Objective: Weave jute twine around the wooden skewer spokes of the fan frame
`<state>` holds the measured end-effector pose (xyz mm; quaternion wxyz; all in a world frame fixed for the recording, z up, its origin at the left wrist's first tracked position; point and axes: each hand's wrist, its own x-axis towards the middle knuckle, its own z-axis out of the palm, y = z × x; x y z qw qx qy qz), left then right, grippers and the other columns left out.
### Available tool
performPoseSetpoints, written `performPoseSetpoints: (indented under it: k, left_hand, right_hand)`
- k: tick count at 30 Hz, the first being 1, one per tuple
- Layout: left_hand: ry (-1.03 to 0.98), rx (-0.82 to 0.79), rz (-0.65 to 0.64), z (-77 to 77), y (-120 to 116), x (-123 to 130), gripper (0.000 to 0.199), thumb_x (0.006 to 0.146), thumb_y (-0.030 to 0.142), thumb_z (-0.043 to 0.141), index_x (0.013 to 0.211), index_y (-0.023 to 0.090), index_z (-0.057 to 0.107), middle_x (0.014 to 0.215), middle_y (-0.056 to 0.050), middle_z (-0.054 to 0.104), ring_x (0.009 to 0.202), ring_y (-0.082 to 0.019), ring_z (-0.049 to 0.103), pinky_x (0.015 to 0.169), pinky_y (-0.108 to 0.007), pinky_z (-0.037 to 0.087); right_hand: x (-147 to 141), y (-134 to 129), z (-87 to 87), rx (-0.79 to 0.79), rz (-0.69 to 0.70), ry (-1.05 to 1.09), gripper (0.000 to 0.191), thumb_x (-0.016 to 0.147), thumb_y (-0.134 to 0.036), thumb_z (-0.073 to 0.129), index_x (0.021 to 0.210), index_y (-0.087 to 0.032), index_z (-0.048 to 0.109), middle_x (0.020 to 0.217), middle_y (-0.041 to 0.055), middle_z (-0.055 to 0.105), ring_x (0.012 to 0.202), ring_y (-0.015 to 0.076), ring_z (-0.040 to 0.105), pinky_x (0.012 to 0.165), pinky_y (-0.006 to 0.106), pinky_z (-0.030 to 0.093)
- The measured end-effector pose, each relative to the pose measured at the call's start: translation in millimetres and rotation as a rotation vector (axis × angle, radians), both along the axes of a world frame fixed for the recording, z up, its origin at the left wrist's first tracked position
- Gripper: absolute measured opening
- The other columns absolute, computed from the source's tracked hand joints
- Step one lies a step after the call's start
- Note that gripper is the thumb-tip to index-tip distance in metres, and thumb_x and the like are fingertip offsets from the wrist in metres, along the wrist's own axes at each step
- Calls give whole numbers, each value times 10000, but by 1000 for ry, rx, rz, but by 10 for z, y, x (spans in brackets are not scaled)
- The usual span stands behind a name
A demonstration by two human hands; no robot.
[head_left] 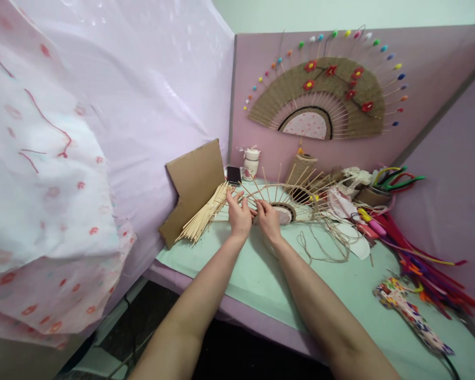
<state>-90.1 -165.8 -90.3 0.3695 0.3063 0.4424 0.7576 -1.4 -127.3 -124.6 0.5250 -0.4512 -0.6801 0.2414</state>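
A small fan frame of thin sticks [284, 194] stands on the pale green table, its sticks spreading from a half-round base [284, 213] with a dark rim. At its left side, my left hand [239, 212] has its fingers bent around the outer sticks, the thumb raised; what it grips is too small to make out. Close beside it, my right hand [267, 217] pinches at the sticks just left of the base, thumb and forefinger together. Loose twine [328, 248] trails from the frame toward the right.
Left of my hands a bundle of sticks [203, 216] leans on cardboard [198, 184]. Behind are a white bottle [251, 162], a phone [234, 175] and a twine spool [301, 170]. At right lie pipe cleaners [423, 269] and a patterned, corded tool [411, 314]. A finished fan [340, 79] hangs behind.
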Motion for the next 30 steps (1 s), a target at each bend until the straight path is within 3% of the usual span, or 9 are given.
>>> performPoseSetpoints:
  k: [4, 10, 13, 16, 21, 23, 26, 30]
  left_hand:
    - [113, 14, 4, -63, 87, -49, 454, 866, 199, 622, 1297, 254, 492, 1028, -36, 672, 446, -47, 529, 444, -170, 361]
    - [63, 21, 20, -90, 90, -65, 311, 853, 226, 652, 1148, 227, 553, 883, -3, 663, 447, -52, 517, 458, -175, 335]
    - [96, 23, 38, -99, 97, -61, 269, 862, 210, 634, 1119, 235, 558, 874, 4, 664, 440, -59, 521, 482, -189, 350]
    - [161, 31, 50, -119, 105, -63, 231, 889, 209, 588, 1113, 242, 539, 873, 9, 663, 435, -65, 525, 485, -194, 353]
    - [162, 37, 61, -112, 96, -65, 166, 893, 202, 578, 1052, 230, 543, 828, 14, 655, 435, -70, 508, 502, -192, 353]
    - [111, 33, 47, -90, 84, -62, 161, 881, 191, 595, 1032, 226, 550, 811, 18, 651, 438, -68, 495, 503, -186, 340]
    - [62, 8, 26, -55, 64, -57, 164, 872, 184, 607, 1021, 225, 551, 819, 20, 654, 438, -67, 485, 487, -185, 312]
    - [105, -14, 41, -44, 47, -58, 157, 874, 199, 599, 1016, 229, 541, 811, 28, 653, 430, -67, 489, 492, -190, 321]
  right_hand:
    - [-7, 6, 0, 5, -4, -2, 457, 904, -500, 400, 983, -163, 697, 996, 124, 739, 892, 242, 656, 833, 347, 456]
    - [148, -151, 138, 96, -74, -173, 372, 908, -444, 448, 983, -189, 709, 932, 98, 744, 796, 219, 650, 770, 323, 446]
    - [288, -267, 352, 133, -109, -301, 310, 885, -434, 502, 829, -206, 704, 732, 56, 704, 651, 187, 591, 674, 305, 406]
    - [385, -337, 652, 52, -59, -233, 280, 813, -446, 588, 693, -202, 654, 562, 5, 590, 537, 148, 486, 571, 286, 351]
    - [373, -375, 1161, -273, 264, 167, 300, 703, -488, 664, 732, -193, 621, 507, -61, 432, 429, 81, 290, 440, 251, 231]
    - [305, -372, 1312, -344, 377, 230, 319, 693, -497, 668, 781, -193, 625, 510, -74, 408, 418, 68, 251, 424, 240, 195]
    - [135, -312, 1455, -263, 404, 170, 299, 725, -472, 642, 803, -183, 640, 527, -63, 440, 429, 68, 290, 426, 232, 216]
    - [-109, -108, 1518, -15, 278, -8, 204, 767, -354, 600, 723, -162, 653, 533, -28, 527, 495, 94, 422, 485, 232, 318]
